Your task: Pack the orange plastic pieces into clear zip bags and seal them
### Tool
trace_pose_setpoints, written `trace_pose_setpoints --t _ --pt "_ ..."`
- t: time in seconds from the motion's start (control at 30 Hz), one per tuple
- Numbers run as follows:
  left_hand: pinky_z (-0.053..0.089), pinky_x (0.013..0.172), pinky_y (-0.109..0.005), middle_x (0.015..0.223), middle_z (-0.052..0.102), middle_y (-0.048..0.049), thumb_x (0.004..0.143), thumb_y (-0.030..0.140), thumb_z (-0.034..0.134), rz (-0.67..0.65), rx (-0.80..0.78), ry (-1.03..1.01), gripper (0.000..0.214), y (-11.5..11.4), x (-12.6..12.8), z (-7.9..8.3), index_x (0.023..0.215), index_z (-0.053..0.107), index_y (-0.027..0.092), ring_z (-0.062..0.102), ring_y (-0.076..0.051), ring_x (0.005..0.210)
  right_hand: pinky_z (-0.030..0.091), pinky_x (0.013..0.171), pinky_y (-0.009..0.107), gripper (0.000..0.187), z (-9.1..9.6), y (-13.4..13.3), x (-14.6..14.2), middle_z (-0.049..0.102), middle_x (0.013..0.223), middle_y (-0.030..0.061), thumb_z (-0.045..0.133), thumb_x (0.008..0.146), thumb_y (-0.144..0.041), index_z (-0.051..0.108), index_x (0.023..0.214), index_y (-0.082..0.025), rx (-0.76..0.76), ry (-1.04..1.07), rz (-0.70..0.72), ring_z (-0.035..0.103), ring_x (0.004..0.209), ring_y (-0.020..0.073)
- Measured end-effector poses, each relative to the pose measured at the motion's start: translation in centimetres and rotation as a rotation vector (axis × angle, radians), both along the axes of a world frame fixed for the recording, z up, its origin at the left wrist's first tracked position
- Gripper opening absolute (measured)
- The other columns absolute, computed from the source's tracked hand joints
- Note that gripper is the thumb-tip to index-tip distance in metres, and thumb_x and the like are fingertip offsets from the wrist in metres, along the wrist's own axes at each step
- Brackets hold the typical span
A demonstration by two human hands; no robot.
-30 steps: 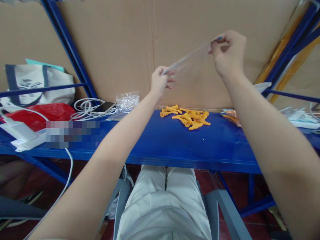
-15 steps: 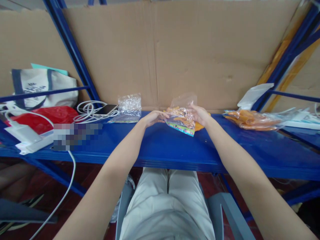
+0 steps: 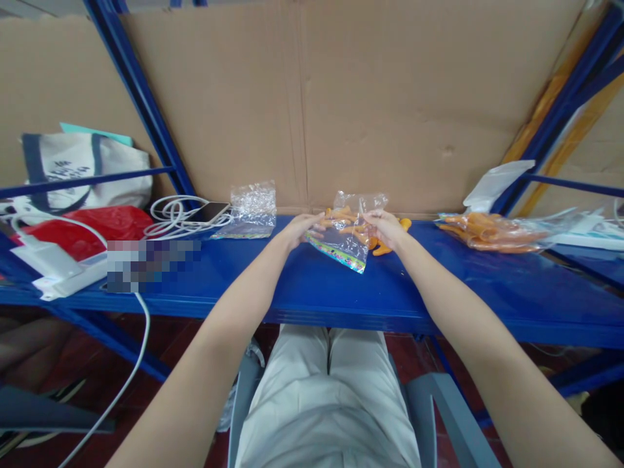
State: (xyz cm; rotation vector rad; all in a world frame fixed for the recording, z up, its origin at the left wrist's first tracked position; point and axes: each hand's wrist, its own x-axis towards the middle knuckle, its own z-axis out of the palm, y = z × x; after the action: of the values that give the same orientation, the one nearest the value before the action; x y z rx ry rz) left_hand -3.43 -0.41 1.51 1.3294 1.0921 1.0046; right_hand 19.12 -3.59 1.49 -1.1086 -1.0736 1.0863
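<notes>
A clear plastic bag [image 3: 344,248] with a colourful printed strip along its lower edge lies between my hands over the blue shelf. My left hand [image 3: 301,229] is closed on its left side, fingers curled at the edge. At the right side, my right hand [image 3: 383,225] pinches the film between thumb and fingers. Orange curved pieces [image 3: 341,213] show at and through the bag; whether all are inside it I cannot tell. More orange pieces [image 3: 383,248] rest on the shelf just beneath my right hand, partly hidden by it.
Another clear bag [image 3: 253,211] leans against the cardboard wall [image 3: 380,97], beside a phone [image 3: 209,213] and coiled white cable [image 3: 168,218]. A bag of orange items [image 3: 492,234] lies at right. Further left are a power strip [image 3: 80,273], red bag [image 3: 97,224] and canvas tote [image 3: 121,172].
The bag's printed edge has shifted left and slightly down, and the bag looks flatter. More of the orange pieces by my right hand show. Both hands have moved a little left.
</notes>
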Motion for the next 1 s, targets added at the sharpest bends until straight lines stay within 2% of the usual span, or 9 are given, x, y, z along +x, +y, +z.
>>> trace_pose_setpoints --t 0.13,0.27,0.4,0.5,0.63,0.77,0.83,1.0 --pt "0.050 0.055 -0.021 0.058 0.064 0.0010 0.083 0.024 0.074 -0.017 0.017 0.114 0.019 -0.4 0.5 -0.2 0.073 0.060 0.016 0.061 -0.010 0.049 0.046 0.049 0.018 0.031 -0.3 0.5 0.2 0.053 0.058 -0.0067 0.073 0.081 -0.009 0.049 0.063 -0.019 0.053 -0.043 -0.002 0.043 0.044 0.0044" --pt "0.048 0.055 -0.020 0.054 0.063 0.0030 0.088 0.013 0.065 0.069 0.034 0.094 0.022 -0.6 0.7 -0.2 0.070 0.053 0.018 0.059 -0.009 0.045 0.034 0.040 0.017 0.036 -0.9 1.5 0.9 0.044 0.049 -0.0081 0.079 0.077 -0.021 0.047 0.061 -0.021 0.090 -0.113 -0.104 0.038 0.042 0.0057" --pt "0.048 0.056 -0.021 0.057 0.065 0.0030 0.087 0.019 0.068 0.082 0.059 0.035 0.019 -0.4 0.9 -0.2 0.076 0.052 0.018 0.061 -0.010 0.046 0.030 0.037 0.020 0.039 -1.1 2.0 1.5 0.040 0.046 -0.0090 0.078 0.078 -0.032 0.043 0.062 -0.023 0.125 -0.134 -0.200 0.035 0.039 0.0070" --pt "0.051 0.060 -0.024 0.063 0.069 -0.0010 0.089 0.032 0.067 -0.013 0.035 0.002 0.017 -0.4 0.9 -0.1 0.086 0.059 0.017 0.063 -0.013 0.050 0.035 0.040 0.019 0.036 -0.8 1.7 1.6 0.043 0.050 -0.0087 0.072 0.084 -0.035 0.045 0.064 -0.022 0.166 -0.097 -0.167 0.037 0.040 0.0065" --pt "0.052 0.057 -0.026 0.069 0.071 -0.0048 0.094 0.048 0.057 -0.060 -0.040 -0.013 0.031 -0.9 0.9 0.2 0.092 0.064 0.017 0.064 -0.015 0.053 0.042 0.046 0.018 0.027 -0.3 0.8 0.9 0.053 0.058 -0.0061 0.069 0.087 -0.029 0.053 0.067 -0.020 0.132 -0.088 -0.064 0.048 0.046 0.0064" --pt "0.049 0.052 -0.021 0.069 0.069 -0.0025 0.093 0.028 0.063 -0.007 -0.020 -0.052 0.016 -1.3 1.1 0.2 0.083 0.062 0.016 0.060 -0.010 0.051 0.044 0.048 0.019 0.026 -0.3 0.3 0.3 0.056 0.059 -0.0049 0.073 0.084 -0.025 0.055 0.066 -0.019 0.126 -0.093 0.037 0.052 0.048 0.0071" --pt "0.047 0.052 -0.020 0.068 0.067 -0.0006 0.090 0.019 0.066 0.016 0.010 -0.091 0.014 -1.3 1.3 0.3 0.078 0.060 0.016 0.059 -0.008 0.052 0.044 0.049 0.019 0.029 -0.3 0.3 0.1 0.054 0.055 -0.0052 0.074 0.083 -0.024 0.054 0.063 -0.019 0.143 -0.102 0.034 0.049 0.046 0.0067" --pt "0.032 0.041 -0.017 0.048 0.050 0.0065 0.093 0.022 0.062 0.204 0.123 -0.118 0.031 -1.3 1.7 0.3 0.066 0.047 0.018 0.044 -0.005 0.038 0.041 0.046 0.020 0.038 -0.3 0.5 -0.4 0.045 0.044 -0.0068 0.073 0.086 -0.027 0.049 0.057 -0.021 0.155 -0.123 -0.081 0.041 0.041 0.0074"
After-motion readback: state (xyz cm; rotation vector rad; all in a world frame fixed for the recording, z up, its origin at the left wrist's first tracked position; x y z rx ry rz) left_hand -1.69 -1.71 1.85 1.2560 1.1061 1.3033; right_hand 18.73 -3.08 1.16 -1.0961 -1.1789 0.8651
